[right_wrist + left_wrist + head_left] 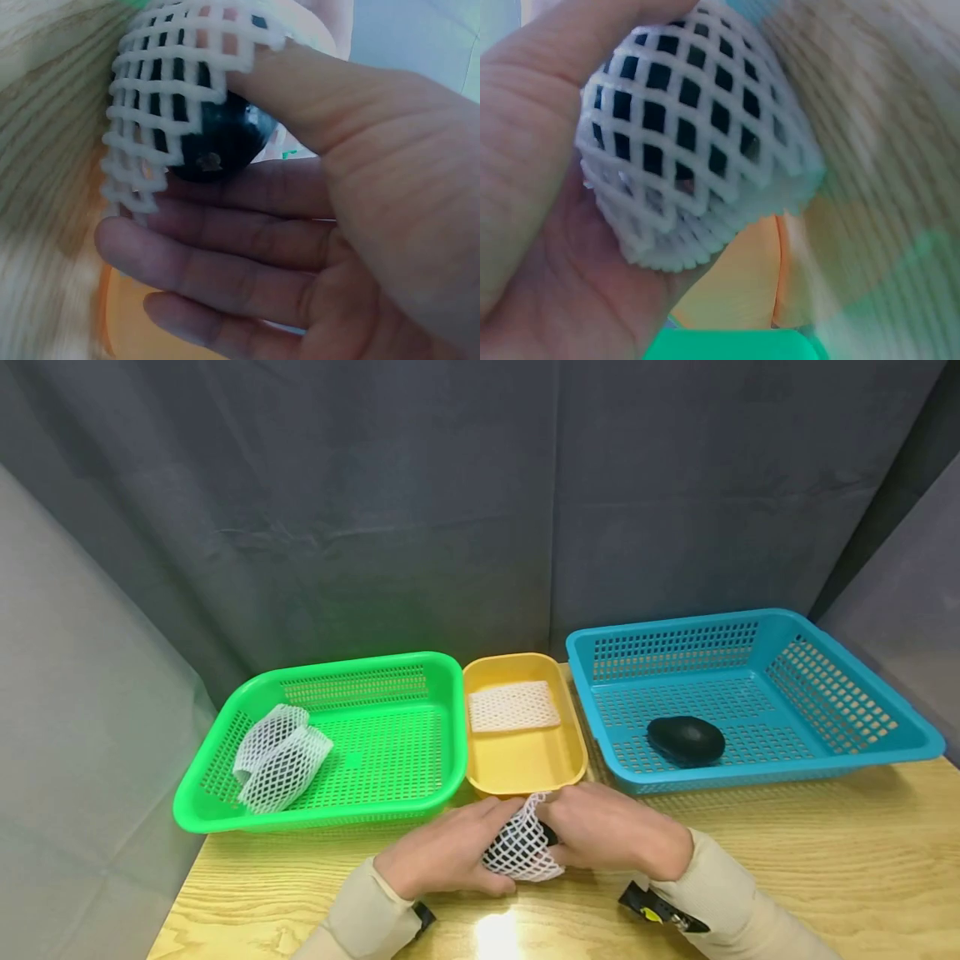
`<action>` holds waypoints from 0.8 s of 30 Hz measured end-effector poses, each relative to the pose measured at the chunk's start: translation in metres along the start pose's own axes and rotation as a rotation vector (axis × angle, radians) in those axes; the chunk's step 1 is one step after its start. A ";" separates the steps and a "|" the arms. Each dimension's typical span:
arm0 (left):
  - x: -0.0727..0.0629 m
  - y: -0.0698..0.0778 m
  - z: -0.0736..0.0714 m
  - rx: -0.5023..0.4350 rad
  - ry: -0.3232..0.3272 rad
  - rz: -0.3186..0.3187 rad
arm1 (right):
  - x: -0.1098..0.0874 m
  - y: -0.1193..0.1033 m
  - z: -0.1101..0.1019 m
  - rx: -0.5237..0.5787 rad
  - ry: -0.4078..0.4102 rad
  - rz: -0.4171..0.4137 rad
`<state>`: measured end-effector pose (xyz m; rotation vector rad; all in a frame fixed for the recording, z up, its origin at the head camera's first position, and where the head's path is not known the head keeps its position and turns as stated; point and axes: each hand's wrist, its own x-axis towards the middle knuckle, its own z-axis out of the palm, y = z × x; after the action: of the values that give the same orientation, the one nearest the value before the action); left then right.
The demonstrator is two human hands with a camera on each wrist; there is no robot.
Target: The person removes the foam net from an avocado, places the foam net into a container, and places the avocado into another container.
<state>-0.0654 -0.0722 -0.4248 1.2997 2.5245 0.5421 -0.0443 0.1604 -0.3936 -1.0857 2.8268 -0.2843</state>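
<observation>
Over the table, just in front of the yellow bin, both hands work on one dark avocado point(225, 146) partly inside a white foam net sleeve point(682, 112). My left hand point(457, 847) grips the netted fruit, its thumb and fingers curled round the sleeve. At the sleeve's open end, my right hand point(611, 831) has its thumb on the net's edge and its fingers along the far side. The bare end of the avocado, with a small stem scar, pokes out towards the right palm. Another dark avocado point(686, 741), without a net, lies in the blue basket point(750, 768).
On the left, a green basket point(322, 814) holds two netted dark fruits point(281, 760) side by side. Between the baskets, a yellow bin point(525, 768) contains flat white foam nets point(513, 707). A grey curtain point(375, 510) hangs behind the wooden table point(825, 860).
</observation>
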 end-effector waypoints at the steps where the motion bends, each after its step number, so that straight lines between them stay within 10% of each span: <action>1: 0.000 0.000 0.000 -0.003 -0.002 -0.001 | 0.000 0.000 -0.001 0.007 -0.008 0.006; 24: 0.000 0.001 -0.004 -0.009 -0.021 -0.018 | -0.002 -0.001 -0.003 0.087 -0.033 0.038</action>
<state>-0.0663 -0.0726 -0.4205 1.2719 2.5117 0.5326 -0.0433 0.1614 -0.3901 -1.0085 2.7747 -0.3784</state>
